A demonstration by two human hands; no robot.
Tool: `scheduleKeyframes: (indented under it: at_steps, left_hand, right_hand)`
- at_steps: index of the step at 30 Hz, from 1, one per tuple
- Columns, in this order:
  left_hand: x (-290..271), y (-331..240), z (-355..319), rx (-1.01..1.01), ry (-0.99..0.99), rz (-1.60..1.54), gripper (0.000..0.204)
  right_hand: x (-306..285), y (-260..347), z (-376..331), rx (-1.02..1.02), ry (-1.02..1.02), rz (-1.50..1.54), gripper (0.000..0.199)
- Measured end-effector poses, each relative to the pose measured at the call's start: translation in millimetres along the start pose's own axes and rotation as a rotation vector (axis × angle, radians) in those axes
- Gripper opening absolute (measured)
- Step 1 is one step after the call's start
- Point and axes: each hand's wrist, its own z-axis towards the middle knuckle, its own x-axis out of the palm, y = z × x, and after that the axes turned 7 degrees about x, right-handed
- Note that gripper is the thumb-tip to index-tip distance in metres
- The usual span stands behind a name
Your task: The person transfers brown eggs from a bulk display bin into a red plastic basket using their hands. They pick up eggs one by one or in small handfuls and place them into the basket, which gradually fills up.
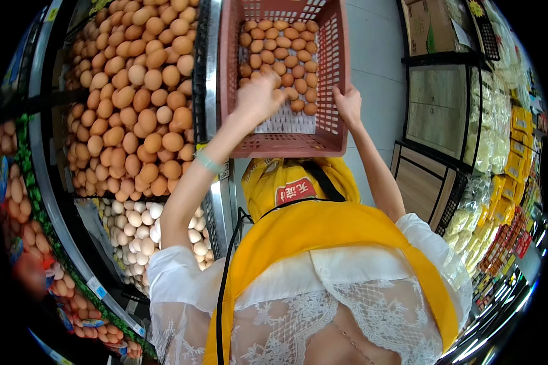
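A reddish-brown plastic basket with slotted walls stands in front of me. Rows of brown eggs lie on a pale liner that shows bare at its near end. My left hand reaches over the left wall, down onto the eggs at the near left. Its fingers are smeared by motion, so whether it holds an egg I cannot tell. My right hand grips the basket's right rim, with part of its fingers hidden by the wall.
Left of the basket, a metal-edged display holds a large heap of loose brown eggs. Paler eggs fill a nearer bin. Along the right runs shelving with wooden panels and bagged goods. Grey floor tiles lie between.
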Motion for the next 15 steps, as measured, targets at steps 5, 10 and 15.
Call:
scheduleKeyframes:
  at_steps: [5,10,15]
  left_hand:
    - [153.8,77.7,42.5,0.236,0.587,0.57,0.023]
    - [198.2,101.0,41.9,0.516,0.828,1.183,0.015]
    - [190.0,91.1,27.8,0.628,0.809,1.352,0.017]
  right_hand:
    - [5.5,-9.6,5.8,-0.018,-0.03,0.016,0.034]
    - [3.0,-7.6,-3.4,0.008,-0.035,0.107,0.033]
    - [4.9,-5.1,-1.9,-0.047,-0.004,0.087,0.033]
